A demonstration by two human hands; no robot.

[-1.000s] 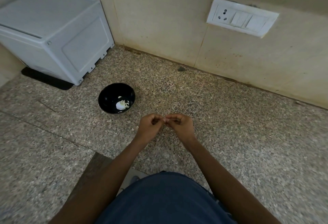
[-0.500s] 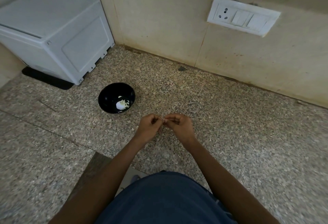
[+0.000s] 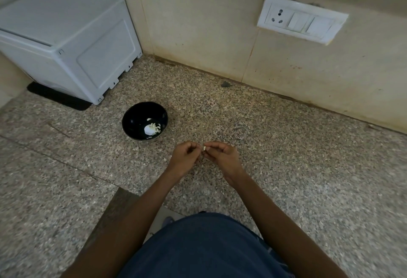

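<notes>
- The white box [image 3: 66,35] at the far left has not moved in the last second. It is smooth moulded plastic with a recessed side panel and sits on a flat black mat [image 3: 57,99].
- The black bowl [image 3: 134,116] stands where it did, round and glossy, on the speckled granite table [image 3: 286,167]. The pale peeled bits [image 3: 150,129] lie low in its right side as before.
- The left hand [image 3: 185,156] hovers in the same spot just right of the bowl. Its fingers are curled in and their tips nip the left edge of the small white piece [image 3: 204,148].
- The small white piece shows more plainly than a moment ago, when the meeting fingertips nearly hid it. It is held in the air between the two hands, above the table and clear of the bowl.
- The right hand [image 3: 222,156] pinches the piece between thumb and forefinger, and its other fingers are loosely bent.
- The white switch plate [image 3: 301,20] is set in the beige, stained wall tiles [image 3: 198,24] at the upper right. It is rectangular, with one socket and two rockers.
</notes>
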